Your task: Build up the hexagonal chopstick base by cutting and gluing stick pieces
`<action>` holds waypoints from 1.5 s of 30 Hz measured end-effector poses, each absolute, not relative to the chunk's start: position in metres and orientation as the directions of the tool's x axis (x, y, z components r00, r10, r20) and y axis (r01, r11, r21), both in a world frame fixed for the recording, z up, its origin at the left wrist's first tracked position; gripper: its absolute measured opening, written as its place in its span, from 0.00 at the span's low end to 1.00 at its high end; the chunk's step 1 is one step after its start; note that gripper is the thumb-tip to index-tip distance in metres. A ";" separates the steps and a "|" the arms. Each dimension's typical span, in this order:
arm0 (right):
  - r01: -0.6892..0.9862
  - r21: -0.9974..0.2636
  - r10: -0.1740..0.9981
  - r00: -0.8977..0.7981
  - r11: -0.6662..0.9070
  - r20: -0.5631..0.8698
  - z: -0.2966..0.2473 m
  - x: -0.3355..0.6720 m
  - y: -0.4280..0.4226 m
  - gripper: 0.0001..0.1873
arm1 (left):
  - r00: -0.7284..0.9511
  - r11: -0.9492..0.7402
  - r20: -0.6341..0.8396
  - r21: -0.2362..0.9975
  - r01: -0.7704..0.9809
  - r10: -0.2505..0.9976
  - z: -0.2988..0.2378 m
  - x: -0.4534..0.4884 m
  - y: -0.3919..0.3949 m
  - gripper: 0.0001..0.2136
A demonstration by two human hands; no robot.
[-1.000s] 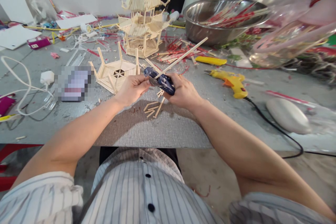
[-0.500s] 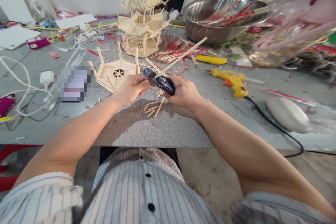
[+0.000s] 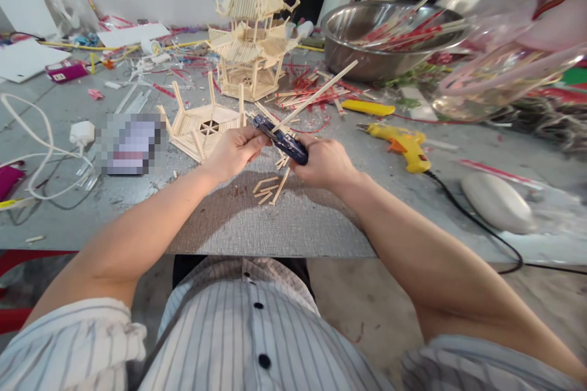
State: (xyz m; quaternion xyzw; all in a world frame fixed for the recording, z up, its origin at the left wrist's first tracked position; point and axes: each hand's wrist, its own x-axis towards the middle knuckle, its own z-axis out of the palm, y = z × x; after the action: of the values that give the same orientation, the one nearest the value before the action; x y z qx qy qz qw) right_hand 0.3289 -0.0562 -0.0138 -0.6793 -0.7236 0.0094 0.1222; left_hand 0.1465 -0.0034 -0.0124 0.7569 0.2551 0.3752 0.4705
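Note:
My right hand [image 3: 325,162] is closed round the dark blue handles of a cutting tool [image 3: 283,139]. A long wooden stick [image 3: 316,95] runs from the tool's jaws up and to the right. My left hand [image 3: 233,151] pinches the near end of that stick beside the tool. Under my hands several short cut stick pieces [image 3: 270,186] lie on the grey table [image 3: 293,226]. Just behind my left hand sits a small hexagonal stick frame [image 3: 204,125] with upright posts. Farther back stands a tall stick pagoda [image 3: 252,30].
A yellow glue gun [image 3: 403,143] with a black cord lies to the right, a yellow utility knife [image 3: 369,108] behind it. A steel bowl [image 3: 367,43] of red-wrapped sticks stands at the back right. White charger and cable [image 3: 80,133] at left. Stick scraps litter the back.
The tool has tilted so its handles look thinner and closer together. Both hands have stayed at nearly the same spot over the cut pieces.

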 end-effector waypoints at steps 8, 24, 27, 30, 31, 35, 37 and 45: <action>0.987 -0.154 0.989 -0.021 0.043 0.144 -0.011 0.327 -0.056 0.18 | 0.475 -0.609 0.469 0.769 0.195 0.745 -0.011 0.150 -0.007 0.12; 0.939 -0.300 0.955 -0.082 0.170 0.285 -0.021 0.334 -0.052 0.25 | 0.494 -0.659 0.504 0.723 0.208 0.708 -0.011 0.151 -0.009 0.10; 0.933 -0.309 0.951 -0.092 0.187 0.295 -0.023 0.335 -0.052 0.25 | 0.517 -0.630 0.474 0.757 0.175 0.713 -0.010 0.150 -0.008 0.11; 0.931 -0.306 0.951 -0.107 0.198 0.291 -0.024 0.336 -0.053 0.25 | 0.546 -0.580 0.444 0.808 0.098 0.710 -0.010 0.148 -0.007 0.10; 0.931 -0.305 0.950 -0.112 0.203 0.292 -0.024 0.336 -0.053 0.25 | 0.563 -0.556 0.427 0.828 0.071 0.708 -0.011 0.147 -0.006 0.10; 0.926 -0.305 0.947 -0.128 0.221 0.295 -0.025 0.337 -0.053 0.26 | 0.611 -0.405 0.318 0.914 0.004 0.725 -0.012 0.146 -0.004 0.10; 0.922 -0.306 0.944 -0.142 0.235 0.297 -0.024 0.337 -0.053 0.26 | 0.623 -0.334 0.274 0.942 -0.022 0.733 -0.014 0.145 -0.003 0.10; 0.902 -0.315 0.931 -0.196 0.294 0.307 -0.025 0.340 -0.051 0.28 | 0.657 -0.066 0.114 0.993 -0.098 0.746 -0.015 0.146 -0.003 0.08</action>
State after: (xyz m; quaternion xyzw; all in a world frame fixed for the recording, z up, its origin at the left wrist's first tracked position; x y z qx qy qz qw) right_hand 0.3399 -0.0515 -0.0247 -0.5934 -0.7726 0.0325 0.2234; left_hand 0.1465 -0.0035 -0.0149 0.6506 0.2490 0.3313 0.6364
